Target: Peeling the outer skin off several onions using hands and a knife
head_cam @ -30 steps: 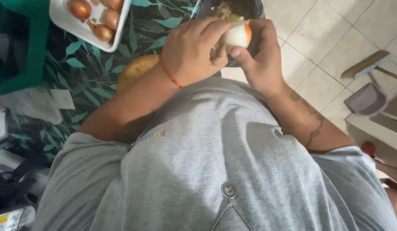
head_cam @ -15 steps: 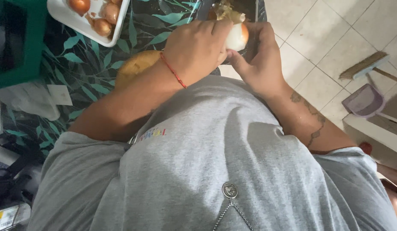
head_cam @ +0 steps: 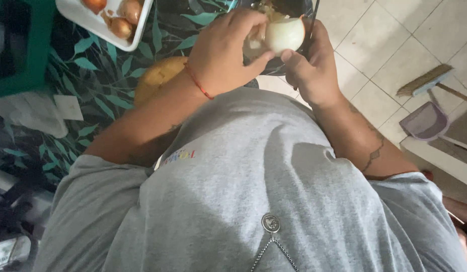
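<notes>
A pale, mostly peeled onion [head_cam: 285,34] sits between both my hands near the top of the head view. My left hand [head_cam: 228,50], with a red string at its wrist, has its fingers on the onion's left side. My right hand [head_cam: 311,65] cups the onion from the right and below. Behind the onion is a dark bin [head_cam: 274,10] holding bits of peel. My grey shirt fills the lower half of the view.
A white tray [head_cam: 92,22] with several brown unpeeled onions lies at the top left on a leaf-patterned cloth [head_cam: 97,75]. A tan round object [head_cam: 155,78] lies under my left forearm. A green crate [head_cam: 27,55] stands far left. A dustpan [head_cam: 427,121] and brush [head_cam: 424,80] lie on the tiled floor.
The onion has been turned in my hands and its brown skin patch is gone from sight. Both hands have shifted slightly up toward the bin.
</notes>
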